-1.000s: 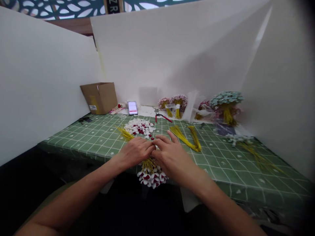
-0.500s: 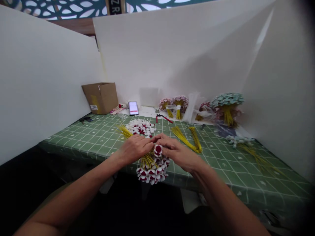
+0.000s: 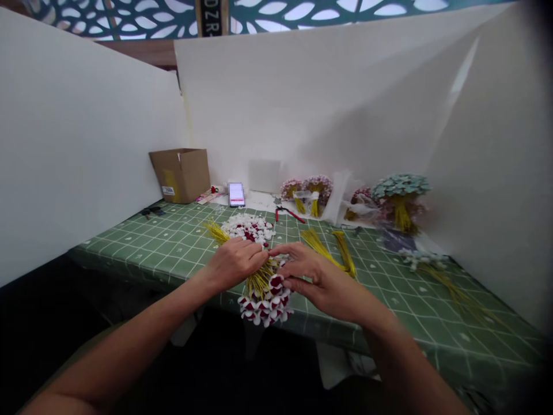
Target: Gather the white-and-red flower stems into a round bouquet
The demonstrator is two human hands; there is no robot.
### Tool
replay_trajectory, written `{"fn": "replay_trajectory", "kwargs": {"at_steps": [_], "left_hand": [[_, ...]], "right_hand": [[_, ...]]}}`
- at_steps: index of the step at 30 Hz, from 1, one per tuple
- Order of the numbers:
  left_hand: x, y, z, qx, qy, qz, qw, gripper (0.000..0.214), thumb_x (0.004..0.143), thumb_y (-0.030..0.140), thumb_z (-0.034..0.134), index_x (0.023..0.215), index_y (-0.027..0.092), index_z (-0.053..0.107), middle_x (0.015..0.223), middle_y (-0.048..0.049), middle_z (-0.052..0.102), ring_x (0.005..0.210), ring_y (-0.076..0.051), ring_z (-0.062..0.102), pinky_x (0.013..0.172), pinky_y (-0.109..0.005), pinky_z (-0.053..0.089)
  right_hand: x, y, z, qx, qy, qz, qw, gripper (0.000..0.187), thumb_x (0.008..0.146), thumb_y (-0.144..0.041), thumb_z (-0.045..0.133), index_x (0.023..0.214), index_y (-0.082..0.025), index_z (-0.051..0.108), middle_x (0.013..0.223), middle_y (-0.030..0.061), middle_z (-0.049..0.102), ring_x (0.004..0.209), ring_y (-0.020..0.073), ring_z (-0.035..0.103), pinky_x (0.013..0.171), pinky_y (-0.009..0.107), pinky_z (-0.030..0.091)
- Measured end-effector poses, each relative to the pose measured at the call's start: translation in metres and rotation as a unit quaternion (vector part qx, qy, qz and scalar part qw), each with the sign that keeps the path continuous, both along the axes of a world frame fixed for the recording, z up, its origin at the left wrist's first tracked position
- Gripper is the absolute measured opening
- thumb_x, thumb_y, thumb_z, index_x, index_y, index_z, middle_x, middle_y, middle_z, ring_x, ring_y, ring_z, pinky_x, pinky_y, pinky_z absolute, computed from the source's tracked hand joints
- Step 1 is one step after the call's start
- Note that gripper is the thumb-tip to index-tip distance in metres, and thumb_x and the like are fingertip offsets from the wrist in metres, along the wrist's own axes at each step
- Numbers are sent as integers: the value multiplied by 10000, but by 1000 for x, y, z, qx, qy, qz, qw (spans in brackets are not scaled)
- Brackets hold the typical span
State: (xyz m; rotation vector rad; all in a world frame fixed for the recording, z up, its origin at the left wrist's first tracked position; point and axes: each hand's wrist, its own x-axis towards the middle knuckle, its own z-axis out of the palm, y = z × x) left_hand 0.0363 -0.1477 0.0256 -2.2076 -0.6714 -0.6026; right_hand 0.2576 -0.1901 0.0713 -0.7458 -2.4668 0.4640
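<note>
My left hand (image 3: 237,262) is closed round the yellow stems of a bunch of artificial flowers (image 3: 264,308). Its white-and-dark-red heads hang downward past the table's front edge, while stem ends stick out behind the hand to the upper left. My right hand (image 3: 309,274) is beside the bunch with fingers apart and curved. Its index fingertip reaches close to my left hand, and the thumb tip is at the edge of one red-and-white flower head (image 3: 276,282). Whether the thumb presses on that flower, I cannot tell. Behind my hands lies a pile of loose white and red flower pieces (image 3: 248,226).
Yellow wire stems (image 3: 343,253) lie right of the pile, and red-handled pliers (image 3: 290,214) behind it. A cardboard box (image 3: 184,176) and a phone (image 3: 236,195) stand at the back left. Pink bunches (image 3: 317,184) and a pale blue bunch (image 3: 401,185) line the back right.
My right hand's fingers have spread and shifted slightly away from the flower head, which now sits lower against the bunch. My left hand keeps its grip. The camera view has tilted slightly.
</note>
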Motion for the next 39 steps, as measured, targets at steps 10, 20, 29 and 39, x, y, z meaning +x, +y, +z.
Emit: {"fn": "replay_trajectory", "kwargs": {"at_steps": [10,20,29,39], "left_hand": [[2,-3,-3,-24,23,10,999,104,887,152,479,789,185,478,683,15,539,597,-154,499,550,-312,303],[-17,-15,-3,-49,22,-1,999,94,876,139,489,790,177,486,698,11,557,624,-163,517,555,-317,324],[-23,-5,-7,-37,5,-7,999,134,910,171,461,777,189,472,685,22,542,602,-151,479,558,-311,293],[-33,-2,-3,8,-47,-23,999,83,890,148,497,821,175,534,647,19,536,612,-137,454,572,-293,288]], "right_hand": [[-19,-5,-14,134,-164,-104,972,354,775,-49,506,989,-263,690,1347,69,505,1341,287,315,1097,598,131],[-40,-1,-35,139,-96,-66,983,347,703,31,446,869,-211,630,1230,106,527,1252,282,398,1081,591,185],[-52,-2,-36,-139,177,-78,971,255,955,-309,372,745,-209,479,972,49,522,957,186,500,884,337,414],[-21,1,-8,-65,217,-96,969,203,944,-279,441,1047,-247,614,1082,36,599,1077,190,526,943,334,379]]}}
